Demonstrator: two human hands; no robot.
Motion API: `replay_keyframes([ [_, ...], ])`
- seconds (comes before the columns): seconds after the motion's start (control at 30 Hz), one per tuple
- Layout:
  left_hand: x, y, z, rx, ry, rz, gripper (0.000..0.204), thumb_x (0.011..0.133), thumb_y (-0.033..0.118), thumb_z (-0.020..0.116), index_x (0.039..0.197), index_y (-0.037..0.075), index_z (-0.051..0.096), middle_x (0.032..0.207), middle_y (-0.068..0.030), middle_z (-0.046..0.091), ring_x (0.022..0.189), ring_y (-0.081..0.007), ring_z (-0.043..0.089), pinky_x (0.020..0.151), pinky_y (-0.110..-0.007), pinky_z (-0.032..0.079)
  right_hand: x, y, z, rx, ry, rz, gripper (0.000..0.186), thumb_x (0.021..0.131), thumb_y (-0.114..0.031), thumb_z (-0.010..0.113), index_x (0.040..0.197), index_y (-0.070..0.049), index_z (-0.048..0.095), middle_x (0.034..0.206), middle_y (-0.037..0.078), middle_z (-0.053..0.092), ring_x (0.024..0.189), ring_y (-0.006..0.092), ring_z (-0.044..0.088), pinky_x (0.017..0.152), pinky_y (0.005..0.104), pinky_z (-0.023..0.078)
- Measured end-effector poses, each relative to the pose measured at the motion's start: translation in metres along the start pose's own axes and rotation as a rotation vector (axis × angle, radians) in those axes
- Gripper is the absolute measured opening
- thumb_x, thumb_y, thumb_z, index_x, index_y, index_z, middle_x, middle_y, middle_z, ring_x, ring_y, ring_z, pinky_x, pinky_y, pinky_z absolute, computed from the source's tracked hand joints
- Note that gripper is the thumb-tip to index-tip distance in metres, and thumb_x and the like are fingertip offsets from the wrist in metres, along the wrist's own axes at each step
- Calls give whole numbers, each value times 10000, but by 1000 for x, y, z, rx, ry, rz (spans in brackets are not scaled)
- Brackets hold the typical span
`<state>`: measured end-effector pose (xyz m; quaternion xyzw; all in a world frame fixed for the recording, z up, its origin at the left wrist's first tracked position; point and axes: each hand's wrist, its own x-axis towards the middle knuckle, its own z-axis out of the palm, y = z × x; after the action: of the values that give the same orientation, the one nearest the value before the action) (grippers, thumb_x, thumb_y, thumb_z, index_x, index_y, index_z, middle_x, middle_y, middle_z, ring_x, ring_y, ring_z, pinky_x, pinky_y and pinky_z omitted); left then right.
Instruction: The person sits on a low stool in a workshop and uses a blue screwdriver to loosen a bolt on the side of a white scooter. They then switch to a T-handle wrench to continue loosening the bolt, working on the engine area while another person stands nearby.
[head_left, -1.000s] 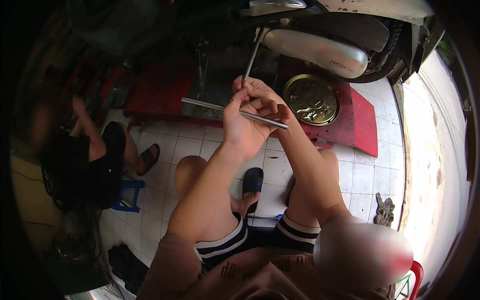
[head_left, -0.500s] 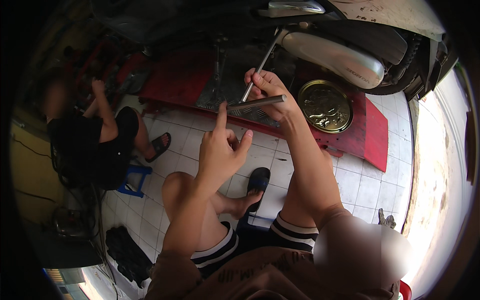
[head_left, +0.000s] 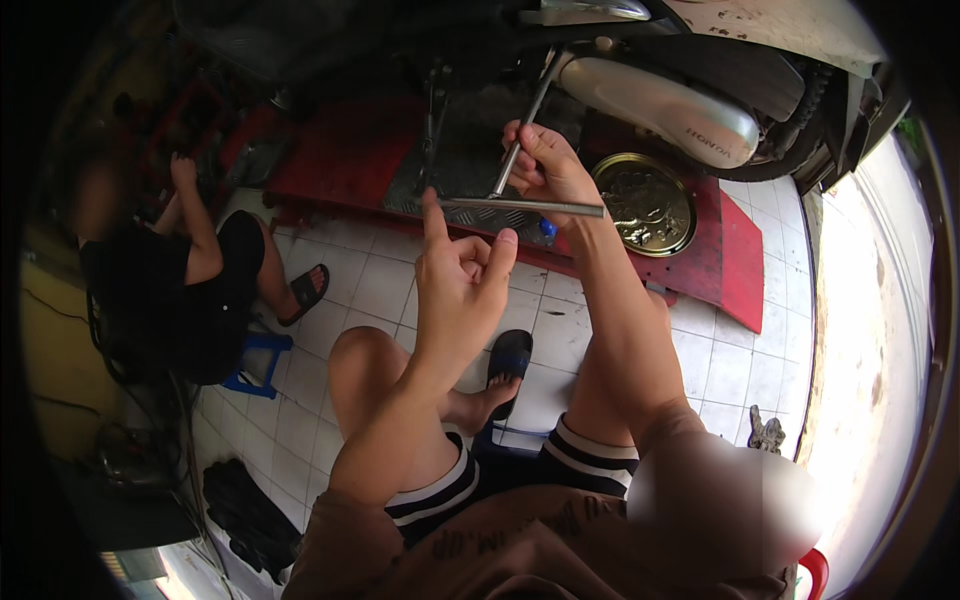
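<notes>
My right hand [head_left: 542, 165] grips the shaft of a steel T-shaped bar tool [head_left: 542, 85], which reaches up to the underside of a scooter [head_left: 655, 105]. Its long crossbar [head_left: 570, 208] lies horizontal at the near end. My left hand [head_left: 465, 280] has its index finger raised at the crossbar's left end, thumb apart, middle fingers half bent, holding nothing; whether the fingertip touches the bar I cannot tell. A small blue object [head_left: 548, 226] shows under the bar. A round brass-coloured tray [head_left: 645, 230] with shiny contents sits right of my right hand.
A red platform [head_left: 740, 265] with a dark treadplate middle spans below the scooter. A co-worker [head_left: 150, 270] in black sits at left near a blue stool [head_left: 262, 365]. Dark cloth [head_left: 250, 520] and cables lie at lower left, a grey rag [head_left: 766, 430] at right.
My left hand has come away from the crossbar except near its end, index finger now extended. The crossbar has swung to nearly horizontal; my right hand still holds the shaft.
</notes>
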<state>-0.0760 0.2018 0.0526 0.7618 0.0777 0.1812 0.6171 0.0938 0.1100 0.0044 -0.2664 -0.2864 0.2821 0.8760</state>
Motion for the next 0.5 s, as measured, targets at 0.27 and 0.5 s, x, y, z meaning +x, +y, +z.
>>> replay_keyframes([
  [0.27,2,-1,-7,-84,-198,-72,776,868,97,632,1447,-93,152,575,-48,578,492,-58,516,492,-201,405,3,-4,-2,14,31,-3,227,945,-260,580,936,-36,543,628,-45,393,492,29,286,448,200,212],
  [0.5,-8,3,3,-197,-266,44,644,904,119,604,1439,-28,276,581,-16,562,501,-31,473,487,-191,371,8,-6,1,7,18,-12,214,959,-227,558,1000,-17,557,627,-46,411,498,29,278,479,205,223],
])
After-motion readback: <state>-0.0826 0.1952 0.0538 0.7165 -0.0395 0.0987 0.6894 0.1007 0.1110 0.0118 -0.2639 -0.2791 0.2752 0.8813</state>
